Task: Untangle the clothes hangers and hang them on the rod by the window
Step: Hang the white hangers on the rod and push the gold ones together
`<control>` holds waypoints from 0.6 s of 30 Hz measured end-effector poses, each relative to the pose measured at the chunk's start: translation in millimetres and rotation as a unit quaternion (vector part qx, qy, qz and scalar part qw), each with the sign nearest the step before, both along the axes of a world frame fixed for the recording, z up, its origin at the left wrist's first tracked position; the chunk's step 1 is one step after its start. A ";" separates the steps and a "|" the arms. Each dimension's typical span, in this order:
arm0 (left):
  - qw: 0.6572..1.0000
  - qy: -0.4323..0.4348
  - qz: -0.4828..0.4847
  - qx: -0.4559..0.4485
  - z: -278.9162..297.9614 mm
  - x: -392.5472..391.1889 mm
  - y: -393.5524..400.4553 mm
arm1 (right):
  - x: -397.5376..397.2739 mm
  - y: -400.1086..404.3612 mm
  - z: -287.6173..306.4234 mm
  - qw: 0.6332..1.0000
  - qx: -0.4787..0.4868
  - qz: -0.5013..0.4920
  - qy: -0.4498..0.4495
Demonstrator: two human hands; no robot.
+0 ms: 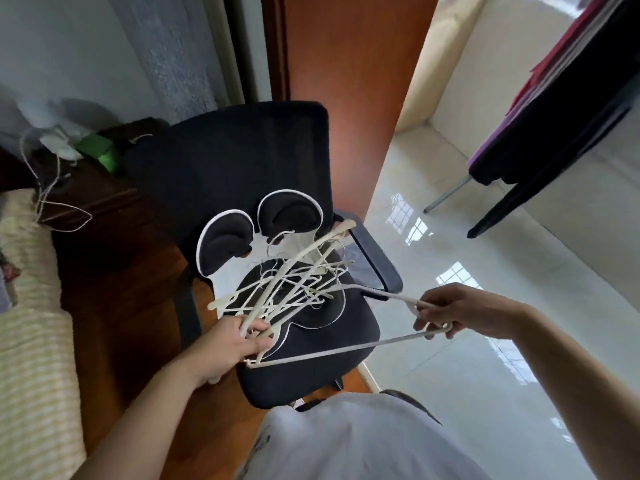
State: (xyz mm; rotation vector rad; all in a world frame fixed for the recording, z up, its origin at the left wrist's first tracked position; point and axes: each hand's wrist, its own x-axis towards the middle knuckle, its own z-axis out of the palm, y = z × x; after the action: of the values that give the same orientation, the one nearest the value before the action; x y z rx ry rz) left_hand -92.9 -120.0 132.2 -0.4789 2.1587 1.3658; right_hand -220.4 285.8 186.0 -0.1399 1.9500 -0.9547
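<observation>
Down at centre frame: a tangled bundle of white clothes hangers, heaped on the seat of a black office chair, over a black seat cushion with white piping. At about 12 o'clock from the heap, two rounded black pads edged in white, leaning against the mesh backrest.

Left hand at 7 o'clock of the tangle, fingers curled round the near ends of several hangers, gripping them at the seat's front edge. Right hand at 3 o'clock, out past the chair's armrest, fingers and thumb closed on one corner of a single white hanger. Said hanger drawn sideways out of the pile: long bottom bar running from the right hand back toward the left hand, upper arm reaching from the right hand into the heap, far end still caught among the others.

Around the edges: wooden door at 12 o'clock behind the chair; glossy pale tiled floor from 2 to 5 o'clock; dark and purple garments hanging on a drying rack at 2 o'clock; dark wooden side table with white cords and a green item at 10 o'clock; striped bedding at 8 o'clock. White shirt at 6 o'clock, at the bottom edge.
</observation>
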 end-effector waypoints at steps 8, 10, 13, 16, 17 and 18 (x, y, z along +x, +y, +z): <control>0.990 0.100 -0.086 -0.056 62.4 -90.6 174.5 | 31.0 213.0 54.5 0.977 0.004 -0.187 0.099; 0.986 0.110 -0.112 -0.052 69.1 -106.0 230.8 | 53.5 282.0 71.0 0.960 0.016 -0.252 0.121; 0.982 0.115 -0.147 -0.017 82.8 -123.5 319.8 | 91.2 368.5 96.0 0.919 0.037 -0.360 0.157; 0.978 0.125 -0.166 0.014 100.4 -139.1 415.0 | 118.7 430.7 109.6 0.869 0.068 -0.450 0.191; 0.977 0.131 -0.167 0.015 107.5 -140.6 441.0 | 121.9 440.8 110.3 0.854 0.071 -0.476 0.198; 0.975 0.140 -0.172 0.028 116.5 -147.8 487.2 | 131.7 465.0 120.6 0.830 0.071 -0.511 0.212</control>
State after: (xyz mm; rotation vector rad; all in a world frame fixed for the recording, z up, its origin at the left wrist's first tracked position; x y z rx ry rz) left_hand -240.7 367.2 248.8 0.1171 2.2812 1.3534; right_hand -88.7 750.8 306.7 0.9560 2.5224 -1.5208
